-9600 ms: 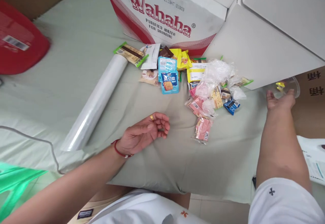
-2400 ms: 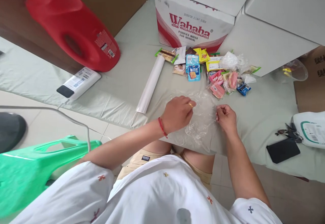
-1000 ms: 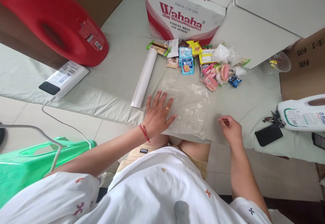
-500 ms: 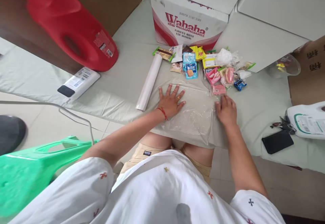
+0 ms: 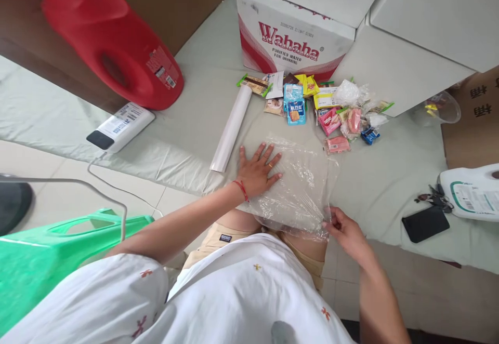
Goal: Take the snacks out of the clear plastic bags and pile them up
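Note:
A sheet of clear plastic wrap [image 5: 302, 177] lies spread on the pale cloth-covered surface [image 5: 385, 177] in front of me. My left hand [image 5: 256, 170] presses flat on its left side, fingers spread. My right hand [image 5: 345, 229] pinches the sheet's near right corner at the surface's front edge. Beyond the sheet lies a pile of small snack packets [image 5: 331, 110], with a pink packet [image 5: 337, 145] nearest the wrap. A white roll of wrap [image 5: 231, 128] lies left of my left hand.
A Wahaha carton [image 5: 290, 42] and white boxes stand at the back. A red jug [image 5: 113, 48] and a power bank [image 5: 120, 126] are at left. On the right are a clear bowl [image 5: 438, 109], keys, black phone [image 5: 425, 223] and white jug [image 5: 473, 192]. A green stool [image 5: 47, 261] stands lower left.
My right hand left the sheet's right side, moved back toward me and gripped its near right corner. The left hand stays flat on the wrap.

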`<move>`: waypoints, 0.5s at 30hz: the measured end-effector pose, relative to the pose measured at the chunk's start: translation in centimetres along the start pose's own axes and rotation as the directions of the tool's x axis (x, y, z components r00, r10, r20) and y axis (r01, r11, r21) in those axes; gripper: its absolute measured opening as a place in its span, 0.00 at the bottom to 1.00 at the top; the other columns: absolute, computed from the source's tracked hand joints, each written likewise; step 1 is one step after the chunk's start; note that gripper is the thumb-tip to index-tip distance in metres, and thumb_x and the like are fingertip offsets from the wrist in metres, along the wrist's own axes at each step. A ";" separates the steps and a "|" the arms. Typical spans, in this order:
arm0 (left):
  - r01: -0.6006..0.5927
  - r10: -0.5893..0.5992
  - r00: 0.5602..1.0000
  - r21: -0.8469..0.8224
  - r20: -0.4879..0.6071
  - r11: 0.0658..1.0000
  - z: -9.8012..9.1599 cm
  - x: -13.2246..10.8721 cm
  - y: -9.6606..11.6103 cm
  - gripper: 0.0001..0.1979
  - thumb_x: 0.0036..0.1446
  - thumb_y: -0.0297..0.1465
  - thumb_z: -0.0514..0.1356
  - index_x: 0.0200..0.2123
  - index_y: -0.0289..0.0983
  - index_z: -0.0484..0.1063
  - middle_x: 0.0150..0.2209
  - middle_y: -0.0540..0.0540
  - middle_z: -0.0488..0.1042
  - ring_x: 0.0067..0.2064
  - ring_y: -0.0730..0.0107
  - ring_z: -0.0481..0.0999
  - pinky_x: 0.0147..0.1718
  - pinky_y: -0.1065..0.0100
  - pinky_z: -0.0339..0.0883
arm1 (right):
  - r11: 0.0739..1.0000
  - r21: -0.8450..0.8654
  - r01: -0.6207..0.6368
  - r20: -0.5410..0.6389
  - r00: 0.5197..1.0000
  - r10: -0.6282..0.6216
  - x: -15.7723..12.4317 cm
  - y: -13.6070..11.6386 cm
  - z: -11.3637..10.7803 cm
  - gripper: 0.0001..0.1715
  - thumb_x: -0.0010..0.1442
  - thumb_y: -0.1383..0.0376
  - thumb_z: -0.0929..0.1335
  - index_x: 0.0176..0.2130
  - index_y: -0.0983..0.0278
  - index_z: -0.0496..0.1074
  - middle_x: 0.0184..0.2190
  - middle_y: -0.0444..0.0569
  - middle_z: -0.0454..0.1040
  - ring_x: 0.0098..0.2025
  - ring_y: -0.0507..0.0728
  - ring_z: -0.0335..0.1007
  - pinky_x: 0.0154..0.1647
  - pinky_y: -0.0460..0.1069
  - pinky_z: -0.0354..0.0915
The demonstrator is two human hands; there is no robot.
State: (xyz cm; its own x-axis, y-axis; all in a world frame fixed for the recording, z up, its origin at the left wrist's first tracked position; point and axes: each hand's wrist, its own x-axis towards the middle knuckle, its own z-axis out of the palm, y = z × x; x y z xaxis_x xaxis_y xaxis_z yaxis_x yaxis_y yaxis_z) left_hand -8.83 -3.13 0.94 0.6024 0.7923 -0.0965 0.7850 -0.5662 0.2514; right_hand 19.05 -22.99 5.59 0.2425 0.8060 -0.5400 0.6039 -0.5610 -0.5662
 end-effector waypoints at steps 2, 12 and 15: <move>-0.007 0.007 1.000 -0.008 -0.007 1.000 0.1 -0.2 -0.2 0.34 0.72 0.53 0.45 0.76 0.50 0.53 0.79 0.45 0.44 0.79 0.43 0.43 0.68 0.22 0.25 | 0.999 -0.028 0.025 -0.073 0.997 -0.027 1.2 -0.8 -2.9 0.33 0.59 0.43 0.67 0.54 0.61 0.74 0.32 0.48 0.78 0.33 0.60 0.75 0.38 0.54 0.69; -0.033 0.032 0.998 -0.016 -0.050 0.999 0.2 -0.3 -0.2 0.35 0.72 0.54 0.43 0.75 0.48 0.54 0.78 0.43 0.46 0.78 0.43 0.44 0.68 0.20 0.28 | 0.933 -0.166 0.318 -0.473 0.805 -0.359 25.3 -18.9 -2.3 0.22 0.55 0.56 0.73 0.45 0.66 0.74 0.44 0.60 0.78 0.47 0.65 0.74 0.54 0.60 0.67; -0.027 0.025 0.998 -0.031 -0.054 0.999 0.2 -0.3 -0.2 0.35 0.72 0.54 0.42 0.75 0.48 0.54 0.78 0.44 0.46 0.78 0.43 0.44 0.68 0.19 0.28 | 0.928 -0.004 0.374 -0.488 0.809 -0.328 28.9 -19.6 -0.5 0.21 0.50 0.53 0.76 0.34 0.65 0.72 0.32 0.53 0.75 0.39 0.60 0.72 0.46 0.56 0.68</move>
State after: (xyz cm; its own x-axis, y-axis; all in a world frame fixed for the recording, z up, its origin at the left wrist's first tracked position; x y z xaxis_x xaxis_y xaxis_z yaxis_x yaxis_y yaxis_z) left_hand -9.18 -3.29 0.70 0.6132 0.7890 -0.0382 0.7639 -0.5799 0.2833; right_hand 14.61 11.45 1.42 0.3681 0.9283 0.0527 0.6541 -0.2182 -0.7242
